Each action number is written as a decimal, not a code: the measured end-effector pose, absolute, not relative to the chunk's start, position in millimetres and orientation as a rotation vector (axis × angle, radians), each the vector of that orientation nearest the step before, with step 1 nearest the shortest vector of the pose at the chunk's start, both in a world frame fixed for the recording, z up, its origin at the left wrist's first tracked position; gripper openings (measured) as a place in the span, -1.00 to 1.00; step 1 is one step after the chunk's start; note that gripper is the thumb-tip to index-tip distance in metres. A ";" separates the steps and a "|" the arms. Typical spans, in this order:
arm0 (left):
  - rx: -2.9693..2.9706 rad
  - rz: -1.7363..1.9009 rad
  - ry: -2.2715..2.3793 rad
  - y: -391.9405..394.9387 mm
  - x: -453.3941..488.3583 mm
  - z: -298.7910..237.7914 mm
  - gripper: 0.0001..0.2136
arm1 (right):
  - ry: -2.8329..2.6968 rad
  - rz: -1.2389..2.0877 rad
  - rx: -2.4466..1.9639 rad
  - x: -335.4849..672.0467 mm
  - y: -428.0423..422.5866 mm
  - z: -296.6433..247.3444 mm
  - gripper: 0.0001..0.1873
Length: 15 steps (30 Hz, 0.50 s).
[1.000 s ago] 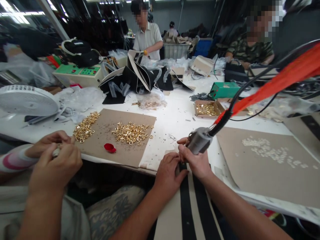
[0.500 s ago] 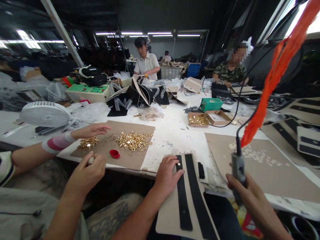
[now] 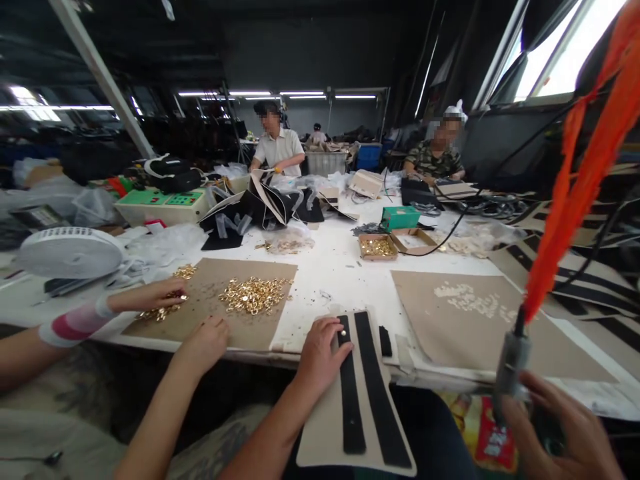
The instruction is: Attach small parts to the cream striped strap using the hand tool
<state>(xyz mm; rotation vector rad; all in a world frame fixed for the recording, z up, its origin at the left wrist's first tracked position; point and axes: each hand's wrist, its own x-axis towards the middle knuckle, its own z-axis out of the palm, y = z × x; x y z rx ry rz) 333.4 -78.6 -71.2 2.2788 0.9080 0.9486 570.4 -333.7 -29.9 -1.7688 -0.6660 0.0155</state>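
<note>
A beige panel (image 3: 325,427) with two black strips rests across my lap, its far end against the table edge. My left hand (image 3: 320,353) grips its left side, thumb and fingertips around a small shiny stud (image 3: 343,332) on the left strip. At the right, a grey handheld power tool (image 3: 513,363) dangles from its cable and a bundle of orange cord (image 3: 560,207). My right hand (image 3: 565,427), somewhat blurred, is beside the tool's lower end with fingers apart; it seems not to be wrapped round it.
At my left, a neighbour's hands (image 3: 205,343) work over a brown board (image 3: 205,273) with gold metal fittings (image 3: 255,295). Small pale pieces (image 3: 460,297) lie on another board (image 3: 420,327). Further back are a green box (image 3: 400,218) and a carton of gold parts (image 3: 377,247).
My right hand and the tool have moved right and down, and the hand's grip has opened. My left hand stays on the panel. The neighbour's left hand reached down to the gold fittings.
</note>
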 end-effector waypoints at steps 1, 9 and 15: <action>2.282 0.949 0.909 -78.8 333.6 -70.7 -0.72 | -0.794 0.042 -1.759 555.9 -317.8 -20.5 -0.59; 2.283 0.954 0.975 -82.0 331.7 -68.1 -0.55 | -1.637 0.246 -1.771 509.4 -137.5 -31.6 -0.60; 2.209 1.004 1.263 -95.2 320.4 -67.5 -0.32 | -1.740 0.232 -2.008 520.6 -114.6 -64.3 -0.38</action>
